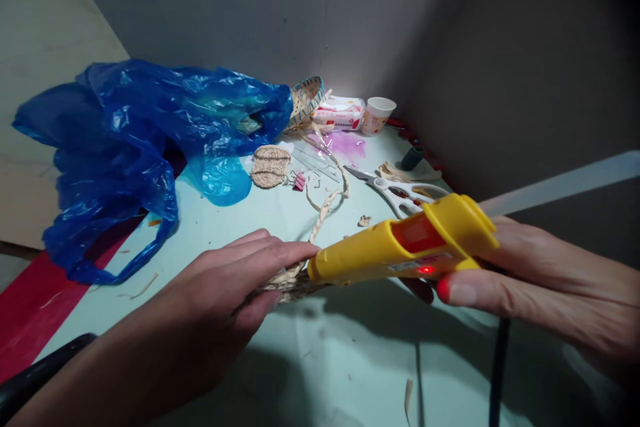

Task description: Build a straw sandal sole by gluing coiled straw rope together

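Note:
My right hand [500, 287] is closed around a yellow hot glue gun [370, 247], its red light lit and a translucent glue stick [565, 183] poking out of the back. Pointing left, the gun's front end meets a woven straw piece [290, 283]. That piece is pinched in my left hand [245, 273], which covers much of it. A braided straw cord [325, 213] runs from the piece away across the table. The nozzle tip is hidden, so I cannot tell whether glue is coming out.
White-handled scissors [400, 193] lie beyond the gun. A round woven pad [271, 167], a pink binder clip [299, 181] and a blue plastic bag [125, 127] are to the left. A woven basket [306, 100], tissue pack [343, 113] and paper cup [379, 115] stand near the wall.

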Tool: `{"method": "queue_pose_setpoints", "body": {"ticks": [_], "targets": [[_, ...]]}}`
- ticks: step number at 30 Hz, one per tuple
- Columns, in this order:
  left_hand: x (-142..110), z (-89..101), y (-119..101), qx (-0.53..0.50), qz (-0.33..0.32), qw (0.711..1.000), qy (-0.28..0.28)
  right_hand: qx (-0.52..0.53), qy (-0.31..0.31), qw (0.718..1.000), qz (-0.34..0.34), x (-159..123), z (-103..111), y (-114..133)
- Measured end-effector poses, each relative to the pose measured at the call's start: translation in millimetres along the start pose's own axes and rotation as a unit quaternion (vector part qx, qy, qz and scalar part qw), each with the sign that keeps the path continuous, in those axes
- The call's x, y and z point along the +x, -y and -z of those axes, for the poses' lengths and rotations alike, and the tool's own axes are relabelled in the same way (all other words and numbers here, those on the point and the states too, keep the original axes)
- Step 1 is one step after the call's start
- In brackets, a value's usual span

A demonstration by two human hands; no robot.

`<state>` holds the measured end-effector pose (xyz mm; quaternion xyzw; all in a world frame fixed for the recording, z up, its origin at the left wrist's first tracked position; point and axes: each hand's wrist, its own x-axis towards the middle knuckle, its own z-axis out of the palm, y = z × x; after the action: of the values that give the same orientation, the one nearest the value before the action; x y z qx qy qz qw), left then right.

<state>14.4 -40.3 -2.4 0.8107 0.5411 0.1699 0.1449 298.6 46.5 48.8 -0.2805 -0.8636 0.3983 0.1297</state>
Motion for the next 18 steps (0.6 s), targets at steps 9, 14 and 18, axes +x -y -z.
{"method": "queue_pose_setpoints", "body": {"ticks": [9, 14, 18], "targets": [[5.4, 4.8, -2.2, 0.000, -0.024, 1.000, -0.005, 0.018, 0.002, 1.000, -0.001, 1.7, 1.2, 0.6], [5.9, 5.1, -1.0, 0.015, -0.033, 0.999, -0.009, 0.025, 0.014, 1.000, -0.006, 0.9, 1.5, 2.0], [2.2, 0.4, 0.6, 0.052, -0.013, 0.998, -0.021, 0.011, 0.016, 1.000, -0.001, 1.9, 2.0, 1.3]]}}
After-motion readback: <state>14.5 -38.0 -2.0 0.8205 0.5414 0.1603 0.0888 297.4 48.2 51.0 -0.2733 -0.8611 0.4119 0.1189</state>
